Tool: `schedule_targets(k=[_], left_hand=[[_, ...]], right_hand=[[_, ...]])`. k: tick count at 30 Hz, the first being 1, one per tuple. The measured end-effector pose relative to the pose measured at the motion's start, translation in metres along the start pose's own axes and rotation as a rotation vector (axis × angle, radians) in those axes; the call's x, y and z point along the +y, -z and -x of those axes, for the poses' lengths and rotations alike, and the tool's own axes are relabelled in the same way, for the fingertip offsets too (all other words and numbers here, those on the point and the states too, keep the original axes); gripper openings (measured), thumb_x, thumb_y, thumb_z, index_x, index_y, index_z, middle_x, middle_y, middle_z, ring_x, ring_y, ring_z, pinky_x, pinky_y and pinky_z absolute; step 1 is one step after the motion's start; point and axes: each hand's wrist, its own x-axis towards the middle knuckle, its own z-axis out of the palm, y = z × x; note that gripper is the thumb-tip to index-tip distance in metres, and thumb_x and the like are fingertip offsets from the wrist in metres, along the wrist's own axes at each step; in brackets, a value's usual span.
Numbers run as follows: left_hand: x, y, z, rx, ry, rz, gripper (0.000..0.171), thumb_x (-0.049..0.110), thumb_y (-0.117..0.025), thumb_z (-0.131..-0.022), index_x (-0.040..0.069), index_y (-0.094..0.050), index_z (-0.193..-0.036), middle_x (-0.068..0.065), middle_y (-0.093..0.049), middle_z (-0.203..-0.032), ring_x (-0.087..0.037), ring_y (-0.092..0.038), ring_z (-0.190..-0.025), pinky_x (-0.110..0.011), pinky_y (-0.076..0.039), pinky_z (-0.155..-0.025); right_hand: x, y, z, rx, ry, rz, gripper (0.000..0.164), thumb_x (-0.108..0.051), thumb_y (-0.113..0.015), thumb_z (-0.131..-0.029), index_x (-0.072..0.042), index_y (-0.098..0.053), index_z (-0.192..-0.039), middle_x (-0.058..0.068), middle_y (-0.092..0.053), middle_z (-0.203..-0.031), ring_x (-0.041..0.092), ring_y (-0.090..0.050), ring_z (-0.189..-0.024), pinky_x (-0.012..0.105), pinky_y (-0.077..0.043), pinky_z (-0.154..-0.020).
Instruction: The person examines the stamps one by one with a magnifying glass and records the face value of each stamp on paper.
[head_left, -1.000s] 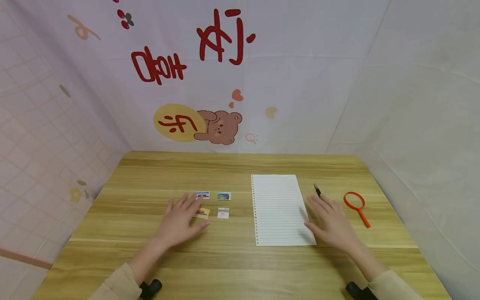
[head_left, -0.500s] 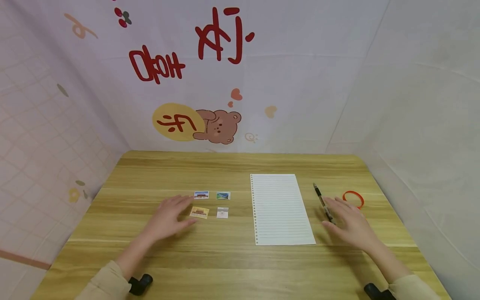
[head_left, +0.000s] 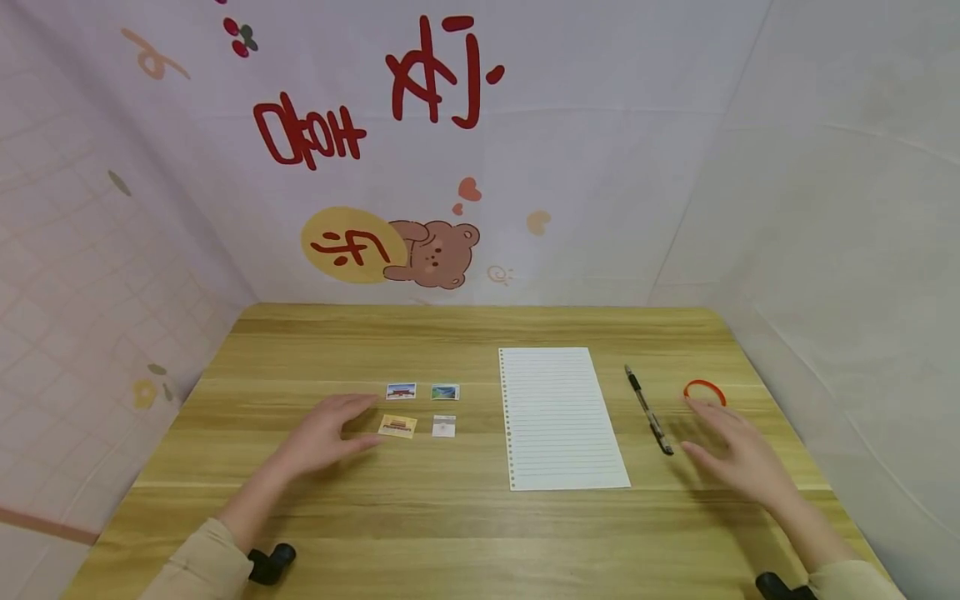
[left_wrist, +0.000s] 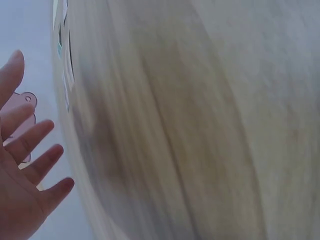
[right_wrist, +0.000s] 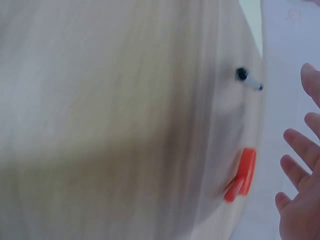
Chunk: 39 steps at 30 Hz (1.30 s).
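Note:
My left hand (head_left: 318,437) hovers just left of several small stamp-like pictures; nearest its fingertips are a blue-and-red one (head_left: 401,391) and a yellow one (head_left: 397,426). A green-blue picture (head_left: 446,392) and a pale grey one (head_left: 444,426) lie to their right. In the left wrist view the fingers (left_wrist: 37,167) are spread, with nothing in them. My right hand (head_left: 750,462) is above the red magnifying glass (head_left: 705,382), hiding its handle and part of its ring in the head view. Its fingers (right_wrist: 300,147) hold nothing. A black-and-clear pen (head_left: 649,412) lies left of that hand.
A lined loose-leaf sheet (head_left: 562,421) with punched holes lies on the wooden table (head_left: 450,533), between the pictures and the pen. A printed white cloth (head_left: 585,167) hangs behind the table and along both sides.
My left hand has moved left, off the small pictures, uncovering them. My right hand has moved right, from the sheet's edge past the pen to over the magnifying glass. The objects lie unmoved.

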Motion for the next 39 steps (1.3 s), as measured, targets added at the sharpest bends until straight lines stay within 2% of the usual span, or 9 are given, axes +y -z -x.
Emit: schedule_targets(k=[10,17,27,29,32,34,35,36,39], left_hand=[[-0.012,-0.001,0.003,0.011,-0.022,0.050,0.062,0.027,-0.080,-0.085,-0.001,-0.058,-0.136,-0.019,-0.059,-0.135,-0.043,-0.051,-0.125,-0.060,-0.040,-0.102],[-0.016,-0.005,0.002,0.054,-0.040,0.073,0.056,0.022,-0.082,-0.083,-0.001,-0.064,-0.130,-0.017,-0.063,-0.129,-0.041,-0.056,-0.120,-0.058,-0.043,-0.099],[-0.020,-0.015,-0.002,0.075,-0.048,0.090,0.050,0.022,-0.084,-0.080,0.002,-0.069,-0.123,-0.013,-0.068,-0.122,-0.037,-0.060,-0.116,-0.056,-0.045,-0.098],[-0.020,-0.017,-0.003,0.074,-0.043,0.094,0.050,0.021,-0.085,-0.079,0.002,-0.070,-0.123,-0.013,-0.068,-0.121,-0.037,-0.060,-0.115,-0.056,-0.045,-0.098],[-0.020,-0.019,-0.005,0.072,-0.033,0.092,0.049,0.021,-0.085,-0.079,0.003,-0.071,-0.122,-0.012,-0.069,-0.120,-0.037,-0.061,-0.114,-0.056,-0.046,-0.097],[-0.020,-0.021,-0.006,0.075,-0.023,0.095,0.048,0.020,-0.086,-0.078,0.004,-0.071,-0.121,-0.011,-0.069,-0.119,-0.036,-0.061,-0.114,-0.055,-0.046,-0.097],[-0.021,-0.022,-0.006,0.078,-0.018,0.099,0.048,0.020,-0.086,-0.077,0.005,-0.072,-0.121,-0.010,-0.070,-0.119,-0.036,-0.061,-0.114,-0.055,-0.046,-0.097],[-0.021,-0.023,-0.007,0.082,-0.012,0.102,0.048,0.020,-0.087,-0.077,0.006,-0.072,-0.120,-0.010,-0.070,-0.118,-0.035,-0.061,-0.114,-0.055,-0.046,-0.097],[-0.020,-0.024,-0.008,0.093,0.000,0.112,0.047,0.017,-0.087,-0.076,0.008,-0.073,-0.120,-0.009,-0.070,-0.117,-0.035,-0.062,-0.113,-0.055,-0.046,-0.097]], right_hand=[[0.027,0.004,0.021,0.022,-0.080,0.049,0.066,-0.019,-0.081,-0.082,0.001,-0.054,-0.139,0.029,-0.058,-0.128,0.051,-0.048,-0.117,0.063,-0.032,-0.103],[0.039,0.006,0.027,0.032,-0.174,0.002,0.065,-0.019,-0.078,-0.086,0.008,-0.051,-0.138,0.035,-0.055,-0.128,0.057,-0.046,-0.115,0.071,-0.032,-0.094],[0.052,0.002,0.035,0.052,-0.219,-0.006,0.070,-0.018,-0.079,-0.085,0.009,-0.047,-0.141,0.036,-0.055,-0.127,0.057,-0.045,-0.116,0.067,-0.027,-0.103],[0.054,0.002,0.037,0.050,-0.233,-0.011,0.071,-0.019,-0.079,-0.085,0.009,-0.046,-0.141,0.037,-0.054,-0.128,0.058,-0.045,-0.116,0.063,-0.025,-0.108],[0.057,0.001,0.040,0.058,-0.245,-0.013,0.071,-0.019,-0.079,-0.085,0.010,-0.046,-0.141,0.036,-0.055,-0.126,0.058,-0.046,-0.115,0.035,-0.019,-0.118],[0.059,0.001,0.040,0.069,-0.252,-0.012,0.070,-0.018,-0.080,-0.085,0.010,-0.048,-0.140,0.034,-0.058,-0.124,0.057,-0.047,-0.114,0.017,-0.013,-0.112],[0.060,0.001,0.040,0.073,-0.256,-0.008,0.069,-0.019,-0.080,-0.085,0.010,-0.048,-0.139,0.033,-0.059,-0.122,0.056,-0.048,-0.113,0.016,-0.014,-0.110],[0.060,0.000,0.040,0.077,-0.258,-0.008,0.069,-0.018,-0.080,-0.084,0.010,-0.048,-0.139,0.032,-0.060,-0.121,0.056,-0.048,-0.113,0.018,-0.016,-0.110],[0.063,-0.001,0.039,0.076,-0.267,-0.008,0.069,-0.019,-0.080,-0.085,0.009,-0.049,-0.139,0.030,-0.061,-0.120,0.056,-0.048,-0.113,0.049,-0.028,-0.111]])
